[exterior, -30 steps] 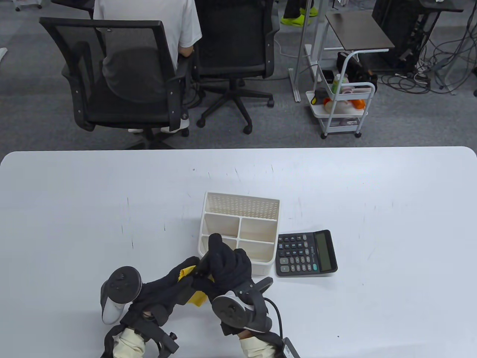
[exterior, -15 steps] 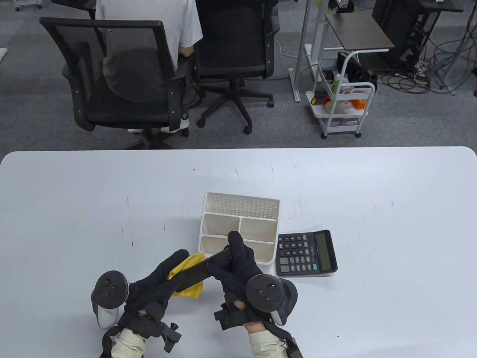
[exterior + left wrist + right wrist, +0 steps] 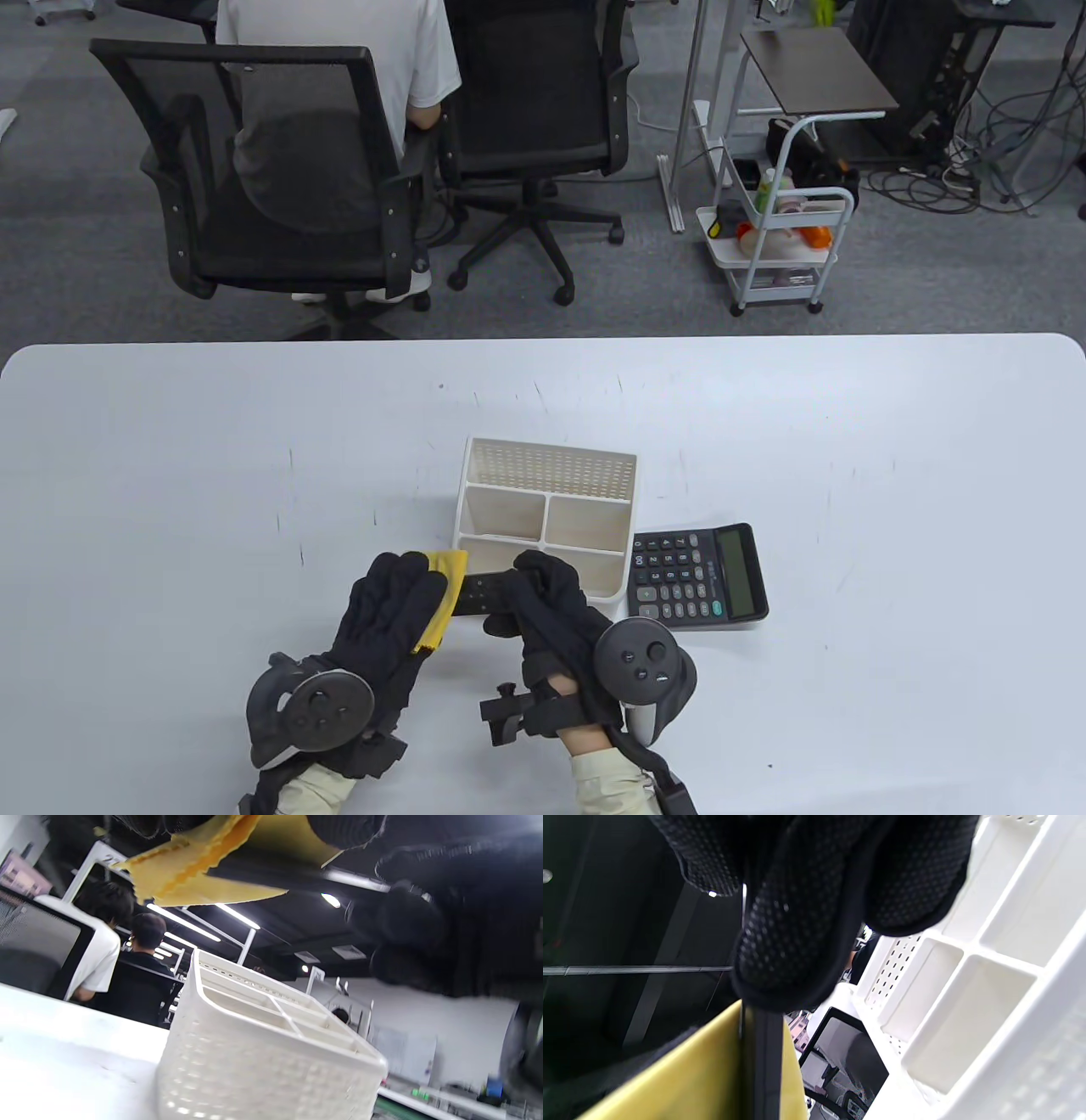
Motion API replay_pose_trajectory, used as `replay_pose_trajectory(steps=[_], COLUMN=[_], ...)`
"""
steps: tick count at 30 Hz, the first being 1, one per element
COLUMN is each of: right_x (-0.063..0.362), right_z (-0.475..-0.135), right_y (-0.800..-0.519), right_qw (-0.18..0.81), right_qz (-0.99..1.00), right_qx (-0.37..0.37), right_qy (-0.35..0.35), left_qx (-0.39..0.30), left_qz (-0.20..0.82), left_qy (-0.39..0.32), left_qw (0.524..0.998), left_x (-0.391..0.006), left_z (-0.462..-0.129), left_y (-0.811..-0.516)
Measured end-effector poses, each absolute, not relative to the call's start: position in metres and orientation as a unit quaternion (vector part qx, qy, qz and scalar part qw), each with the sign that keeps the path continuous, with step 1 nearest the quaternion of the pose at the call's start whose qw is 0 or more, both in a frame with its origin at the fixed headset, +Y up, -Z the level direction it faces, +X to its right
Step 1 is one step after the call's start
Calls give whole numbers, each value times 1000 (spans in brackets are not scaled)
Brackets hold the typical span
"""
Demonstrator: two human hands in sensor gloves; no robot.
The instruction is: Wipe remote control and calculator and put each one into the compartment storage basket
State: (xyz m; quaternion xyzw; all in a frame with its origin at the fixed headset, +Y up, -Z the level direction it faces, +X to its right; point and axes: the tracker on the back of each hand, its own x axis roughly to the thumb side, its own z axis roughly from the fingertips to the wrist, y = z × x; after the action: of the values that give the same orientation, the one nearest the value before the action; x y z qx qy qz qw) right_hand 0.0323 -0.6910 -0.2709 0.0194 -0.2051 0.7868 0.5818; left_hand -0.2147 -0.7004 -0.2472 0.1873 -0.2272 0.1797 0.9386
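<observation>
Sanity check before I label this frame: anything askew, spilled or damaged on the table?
Nothing stands out. The storage basket stands upright with its visible compartments empty, the calculator lies flat beside it, face up. The right hand holds the remote control while the left hand holds the yellow cloth at its end. No spill or damage visible.

Black dotted-knit gloves, both hands; round dark trackers strapped on backs; cream sleeves, apparently cuffed.
</observation>
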Motion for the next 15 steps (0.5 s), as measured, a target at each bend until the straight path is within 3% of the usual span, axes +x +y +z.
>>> replay_pose_trajectory(steps=[5,9,15], right_x=[39,31,27], right_z=[-272,-274,-274], right_y=[-697,-703,-702], right_qw=[630,683,663], right_qz=[750,713,737], right_qx=[3,12,19], right_qy=[-201,-158,-131], left_qx=[211,222,225], left_qz=[138,111,97], left_qy=[-208,-232,-226], left_qw=[945,940,943], left_x=[-215,-209,-206], left_z=[-247,-245,-246], left_y=[-700,-699,-699])
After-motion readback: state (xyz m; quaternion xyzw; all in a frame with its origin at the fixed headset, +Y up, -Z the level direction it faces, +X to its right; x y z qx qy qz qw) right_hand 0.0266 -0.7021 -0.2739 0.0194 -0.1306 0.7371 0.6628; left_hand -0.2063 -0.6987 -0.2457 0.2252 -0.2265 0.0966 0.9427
